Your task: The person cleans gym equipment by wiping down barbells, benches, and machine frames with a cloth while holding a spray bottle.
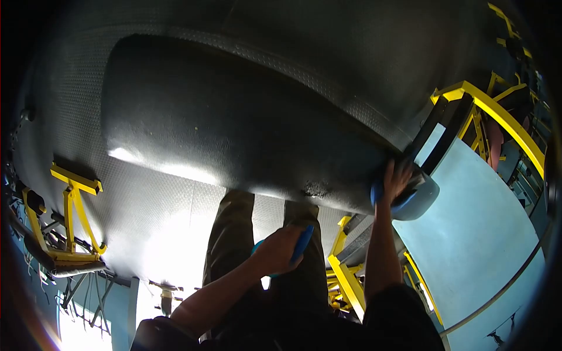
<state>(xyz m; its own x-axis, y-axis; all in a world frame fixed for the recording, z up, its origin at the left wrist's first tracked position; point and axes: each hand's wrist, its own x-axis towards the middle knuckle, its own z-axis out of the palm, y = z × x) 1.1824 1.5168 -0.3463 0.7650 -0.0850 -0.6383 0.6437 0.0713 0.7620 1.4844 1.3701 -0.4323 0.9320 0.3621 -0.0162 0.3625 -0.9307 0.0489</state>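
Note:
A long black padded bench [234, 117] with a worn, cracked patch near its lower edge lies across the view. At its right end, my right hand [396, 180] presses a blue cloth [376, 192] against the pad, fingers bent over it. Blue also shows on the far side of that hand. Lower down, in front of my legs, my left hand [280, 250] is closed around a blue and teal object [302, 243]. My fingers cover most of this object, so its kind cannot be made out. The left hand is apart from the bench.
Yellow and black gym frames stand at right [503, 120] and left [73, 216]. A pale blue panel [474, 216] is beyond the bench's right end. Another yellow frame [348, 286] is near my right arm. Dark textured matting [76, 111] covers the floor, with bright glare at lower left.

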